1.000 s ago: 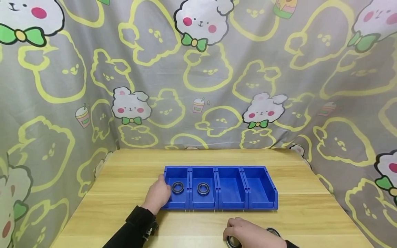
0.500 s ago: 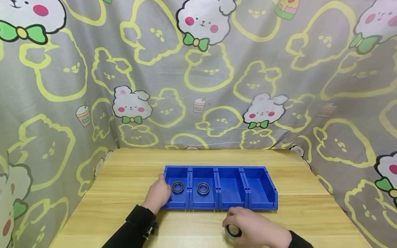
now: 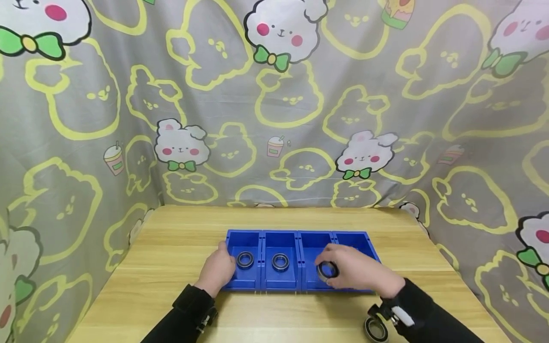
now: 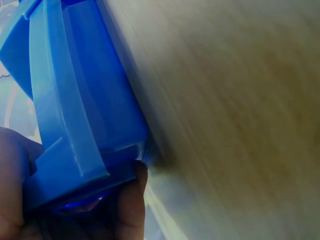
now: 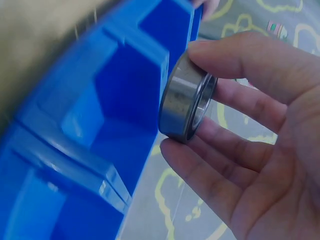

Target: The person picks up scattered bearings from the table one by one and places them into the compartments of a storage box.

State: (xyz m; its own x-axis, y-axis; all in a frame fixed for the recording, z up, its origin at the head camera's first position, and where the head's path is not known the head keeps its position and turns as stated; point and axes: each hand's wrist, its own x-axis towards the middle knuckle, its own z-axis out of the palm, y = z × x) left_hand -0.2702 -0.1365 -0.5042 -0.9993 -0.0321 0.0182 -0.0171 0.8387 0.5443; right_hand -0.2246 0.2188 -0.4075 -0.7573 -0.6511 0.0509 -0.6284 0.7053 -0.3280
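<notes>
My right hand (image 3: 358, 269) pinches a ball bearing (image 3: 328, 270) above the third compartment from the left of a row of blue storage bins (image 3: 279, 286). In the right wrist view the thumb and a finger grip the bearing (image 5: 182, 100) by its outer ring, tilted on edge. My left hand (image 3: 218, 270) holds the row's left end; the left wrist view has its thumb and fingers round the blue bin wall (image 4: 65, 165). One bearing (image 3: 245, 260) lies flat in the first bin, another bearing (image 3: 280, 262) in the second. The right hand partly hides the third and fourth bins.
A further bearing (image 3: 375, 328) is on the wooden table (image 3: 274, 317) by the right wrist, partly covered by the wrist strap. A patterned grey curtain (image 3: 283, 109) stands behind the table and on both sides.
My right hand has lifted a bearing from the table in front of the bins and carried it forward over the third bin. The left hand has stayed at the left end.
</notes>
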